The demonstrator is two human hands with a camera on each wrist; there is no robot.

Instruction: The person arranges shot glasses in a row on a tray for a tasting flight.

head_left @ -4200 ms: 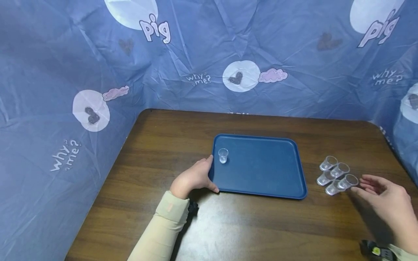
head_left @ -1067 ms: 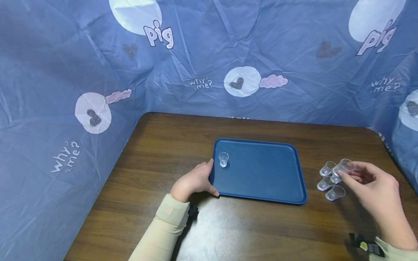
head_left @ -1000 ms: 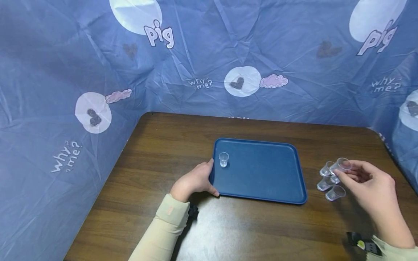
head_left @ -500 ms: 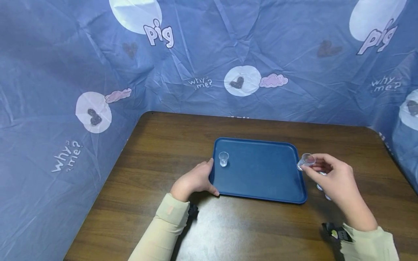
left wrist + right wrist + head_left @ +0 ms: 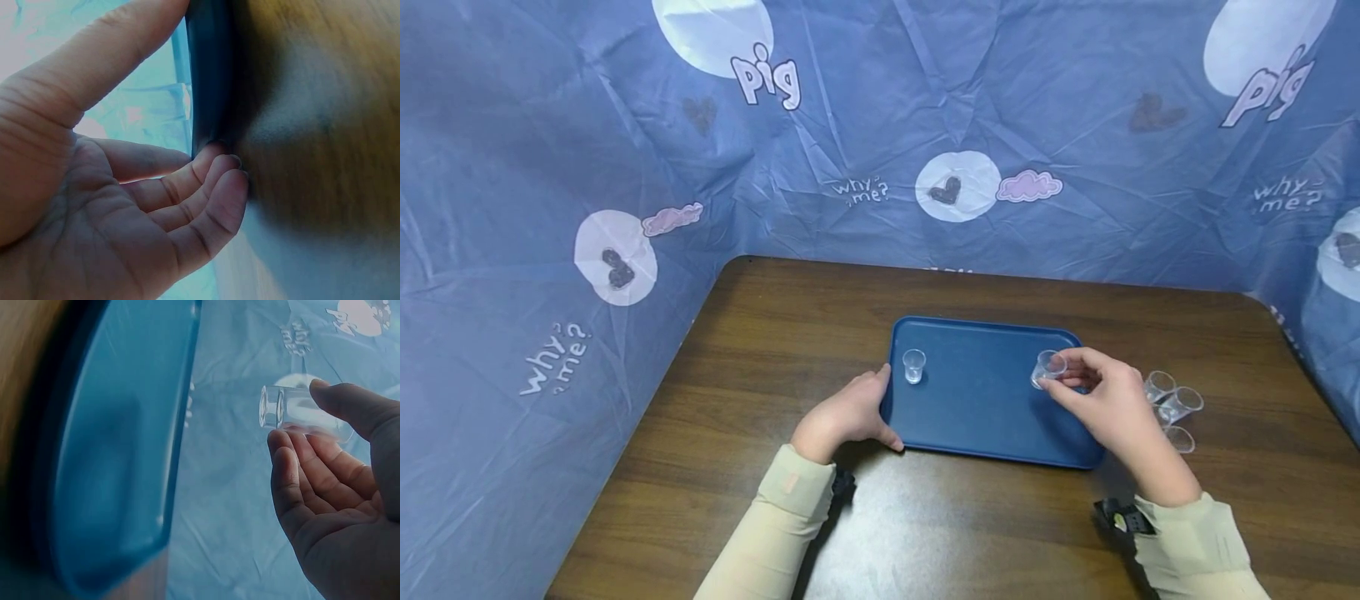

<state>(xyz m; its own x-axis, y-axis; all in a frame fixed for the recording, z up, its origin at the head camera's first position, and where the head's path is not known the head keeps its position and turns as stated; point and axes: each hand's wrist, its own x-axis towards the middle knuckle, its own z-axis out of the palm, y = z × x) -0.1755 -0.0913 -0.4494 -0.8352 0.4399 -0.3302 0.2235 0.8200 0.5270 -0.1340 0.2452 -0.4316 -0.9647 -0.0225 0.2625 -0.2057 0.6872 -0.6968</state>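
Note:
A blue rectangular tray lies on the wooden table. My left hand holds it at the near left corner, thumb at the front edge and fingers along the left side; the left wrist view shows those fingers bent against the dark tray rim. One small clear shot glass stands upright near the tray's left end. Over the right part of the tray, my right hand pinches another clear shot glass between thumb and fingers. In the right wrist view this held glass is off the tray surface.
To the right of the tray stand several more clear shot glasses, partly hidden behind the right hand and wrist. A blue printed cloth hangs behind and to the sides of the wooden table.
My right hand has taken one shot glass from the group at the right and carried it left, over the tray. My left hand has stayed at the tray's corner.

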